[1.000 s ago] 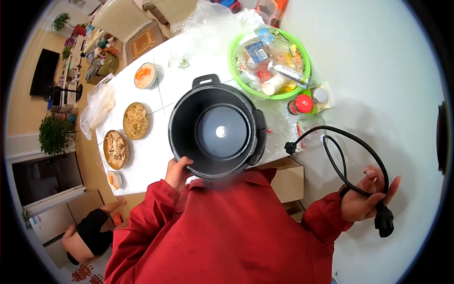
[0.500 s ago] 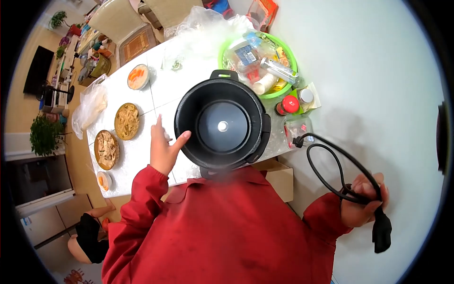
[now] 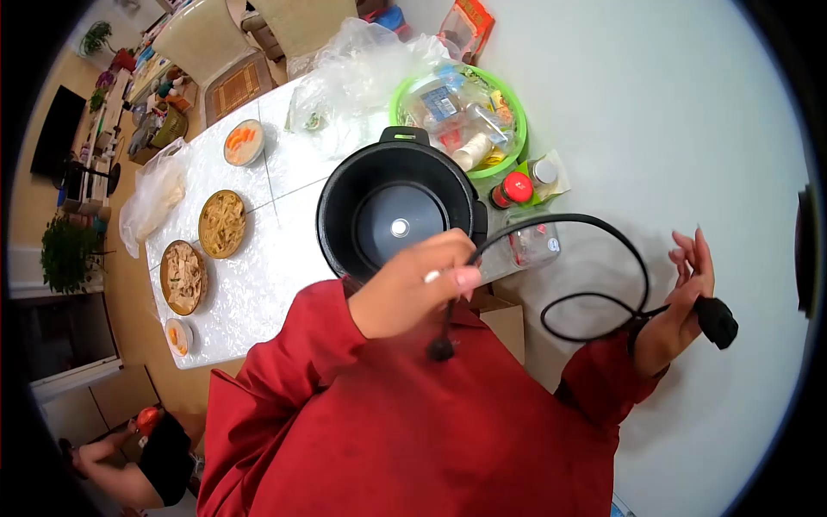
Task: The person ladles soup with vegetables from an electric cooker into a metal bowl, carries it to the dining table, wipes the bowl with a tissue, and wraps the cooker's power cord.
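A black power cord (image 3: 603, 226) loops in the air between my two hands. My left hand (image 3: 418, 280) pinches the cord near one end, in front of the pot's lower right side, and a small black plug (image 3: 440, 349) hangs below it. At the right, my right hand (image 3: 680, 314) has its fingers partly raised, with the cord passing across the palm. The larger black connector (image 3: 717, 323) sticks out beyond that hand. The black pot (image 3: 362, 185) stands lidless at the table's near edge, and its inside looks empty apart from a pale disc at the bottom centre.
On the table (image 3: 297, 246) are several bowls of food, a plastic bag (image 3: 155, 198), a green basket (image 3: 520, 129) of packages, a red-lidded jar (image 3: 517, 187) and a clear container (image 3: 534, 244). A cardboard box (image 3: 504, 326) is below. A person (image 3: 146, 465) is at the lower left.
My left hand has left the pot and moved right to grip the cord's end. My right hand has risen, its fingers have spread, and the cord's loop has swung wider.
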`<state>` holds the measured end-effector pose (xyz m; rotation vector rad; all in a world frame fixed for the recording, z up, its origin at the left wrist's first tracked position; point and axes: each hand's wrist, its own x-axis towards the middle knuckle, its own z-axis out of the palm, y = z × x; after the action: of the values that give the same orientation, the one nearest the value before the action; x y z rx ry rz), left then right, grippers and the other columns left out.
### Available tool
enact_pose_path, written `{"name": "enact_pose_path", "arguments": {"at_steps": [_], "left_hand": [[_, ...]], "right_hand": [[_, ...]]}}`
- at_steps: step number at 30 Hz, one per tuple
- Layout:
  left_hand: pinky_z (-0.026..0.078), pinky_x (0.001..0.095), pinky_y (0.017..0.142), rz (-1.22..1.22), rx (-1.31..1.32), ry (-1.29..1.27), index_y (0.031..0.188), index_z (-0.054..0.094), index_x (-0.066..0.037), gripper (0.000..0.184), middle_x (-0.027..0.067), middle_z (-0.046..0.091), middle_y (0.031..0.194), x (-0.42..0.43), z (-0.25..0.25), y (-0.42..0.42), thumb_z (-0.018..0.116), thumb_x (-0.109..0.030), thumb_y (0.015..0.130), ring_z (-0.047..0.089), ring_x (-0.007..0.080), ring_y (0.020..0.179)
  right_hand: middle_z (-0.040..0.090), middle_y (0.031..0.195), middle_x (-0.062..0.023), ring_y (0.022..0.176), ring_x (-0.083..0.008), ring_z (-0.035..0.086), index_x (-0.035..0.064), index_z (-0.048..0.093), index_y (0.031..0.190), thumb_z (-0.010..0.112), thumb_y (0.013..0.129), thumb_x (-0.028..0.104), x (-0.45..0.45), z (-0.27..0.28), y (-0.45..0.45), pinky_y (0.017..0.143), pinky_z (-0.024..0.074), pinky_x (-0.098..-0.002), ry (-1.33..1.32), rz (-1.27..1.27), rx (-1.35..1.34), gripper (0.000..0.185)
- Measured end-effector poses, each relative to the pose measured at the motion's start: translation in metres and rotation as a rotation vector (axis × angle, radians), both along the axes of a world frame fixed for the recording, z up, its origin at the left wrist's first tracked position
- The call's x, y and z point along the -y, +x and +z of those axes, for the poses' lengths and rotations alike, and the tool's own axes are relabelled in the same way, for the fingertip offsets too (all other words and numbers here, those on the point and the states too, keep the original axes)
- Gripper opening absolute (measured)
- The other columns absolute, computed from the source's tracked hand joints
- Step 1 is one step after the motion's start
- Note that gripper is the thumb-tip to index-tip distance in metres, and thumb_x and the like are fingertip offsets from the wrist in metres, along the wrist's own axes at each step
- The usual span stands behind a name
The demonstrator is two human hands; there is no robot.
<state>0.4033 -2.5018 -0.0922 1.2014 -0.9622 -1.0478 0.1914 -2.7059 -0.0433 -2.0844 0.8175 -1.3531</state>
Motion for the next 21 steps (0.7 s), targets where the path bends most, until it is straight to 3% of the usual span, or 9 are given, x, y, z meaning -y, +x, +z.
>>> {"name": "enact_pose_path", "arguments": {"at_steps": [1, 4, 8, 10, 12, 15, 17, 19, 21], "left_hand": [[0.04, 0.0232, 0.063, -0.039, -0.261, 0.16, 0.079, 0.053, -0.006, 0.029, 0.0037, 0.053, 0.087, 0.0, 0.013, 0.001, 0.048, -0.024, 0.1, 0.048, 0.009, 0.071], [0.037, 0.0209, 0.056, -0.187, -0.214, 0.201, 0.081, 0.053, -0.006, 0.032, 0.0017, 0.056, 0.078, 0.012, 0.017, -0.001, 0.045, -0.031, 0.101, 0.046, 0.0054, 0.064], [0.042, 0.0215, 0.062, -0.34, -0.304, 0.195, 0.089, 0.055, -0.006, 0.021, 0.0026, 0.058, 0.081, 0.037, 0.014, -0.015, 0.052, -0.024, 0.097, 0.052, 0.0077, 0.07], [0.045, 0.0227, 0.067, -0.261, -0.305, 0.002, 0.093, 0.057, -0.006, 0.016, 0.0015, 0.06, 0.084, 0.039, -0.008, -0.023, 0.057, -0.022, 0.093, 0.054, 0.0083, 0.077], [0.047, 0.025, 0.074, -0.01, -0.181, -0.358, 0.097, 0.06, -0.008, 0.018, -0.0011, 0.06, 0.089, 0.039, -0.038, -0.036, 0.065, -0.023, 0.089, 0.055, 0.0081, 0.086], [0.048, 0.0246, 0.067, 0.08, -0.954, 0.056, 0.093, 0.063, -0.007, 0.014, -0.0005, 0.061, 0.082, 0.045, -0.056, -0.048, 0.067, -0.02, 0.088, 0.06, 0.0105, 0.081], [0.045, 0.0227, 0.061, -0.086, -0.687, 0.51, 0.094, 0.062, -0.006, 0.021, -0.0013, 0.06, 0.078, 0.044, -0.003, -0.021, 0.065, -0.026, 0.091, 0.057, 0.008, 0.073], [0.043, 0.0206, 0.071, -0.228, -0.647, 0.353, 0.091, 0.059, -0.008, 0.021, -0.0061, 0.055, 0.085, 0.03, -0.002, 0.0, 0.059, -0.029, 0.095, 0.05, 0.0041, 0.08], [0.039, 0.0215, 0.058, -0.266, -0.494, 0.197, 0.094, 0.06, -0.004, 0.025, -0.0028, 0.052, 0.071, 0.022, 0.006, 0.008, 0.057, -0.029, 0.095, 0.047, 0.0048, 0.066]], "right_hand": [[0.061, 0.109, -0.0209, 0.102, -0.0277, 0.058, -0.0103, 0.05, 0.126, 0.036, 0.103, 0.037, 0.002, -0.002, -0.001, 0.094, 0.0428, -0.0394, -0.045, 0.045, 0.009, 0.054], [0.061, 0.113, -0.0222, 0.104, -0.03, 0.058, -0.0088, 0.052, 0.123, 0.037, 0.103, 0.036, 0.005, 0.008, -0.003, 0.094, 0.0428, -0.0429, -0.197, 0.306, -0.178, 0.051], [0.06, 0.121, -0.0138, 0.11, -0.0318, 0.058, 0.0072, 0.06, 0.12, 0.069, 0.078, 0.021, -0.023, 0.017, 0.051, 0.098, 0.0412, -0.0519, -0.401, 0.923, -0.375, 0.045], [0.059, 0.123, -0.0089, 0.111, -0.0264, 0.057, 0.0121, 0.061, 0.118, 0.068, 0.077, 0.014, -0.051, 0.009, 0.067, 0.098, 0.0415, -0.0516, -0.309, 0.96, -0.421, 0.042], [0.059, 0.122, -0.0097, 0.11, -0.027, 0.057, 0.0143, 0.061, 0.119, 0.062, 0.08, 0.016, -0.075, 0.001, 0.074, 0.098, 0.0419, -0.0511, -0.559, 0.817, -0.498, 0.039], [0.058, 0.121, -0.0126, 0.112, -0.0295, 0.055, 0.0184, 0.061, 0.121, 0.051, 0.087, 0.019, -0.102, -0.009, 0.073, 0.099, 0.041, -0.0511, -0.679, 0.716, -0.552, 0.036], [0.052, 0.132, -0.0134, 0.123, -0.0296, 0.048, 0.0198, 0.057, 0.126, 0.048, 0.087, 0.017, -0.119, -0.016, 0.068, 0.102, 0.0381, -0.0524, -0.596, 0.772, -0.575, 0.04], [0.048, 0.14, -0.0062, 0.128, -0.0271, 0.043, 0.0222, 0.054, 0.13, 0.049, 0.087, 0.018, -0.126, -0.022, 0.062, 0.104, 0.0343, -0.0543, -0.634, 0.888, -0.467, 0.043], [0.046, 0.142, 0.0012, 0.134, -0.0271, 0.039, 0.0269, 0.052, 0.131, 0.054, 0.086, 0.021, -0.117, -0.014, 0.059, 0.109, 0.0232, -0.0585, -0.614, 0.814, -0.382, 0.046]]}}
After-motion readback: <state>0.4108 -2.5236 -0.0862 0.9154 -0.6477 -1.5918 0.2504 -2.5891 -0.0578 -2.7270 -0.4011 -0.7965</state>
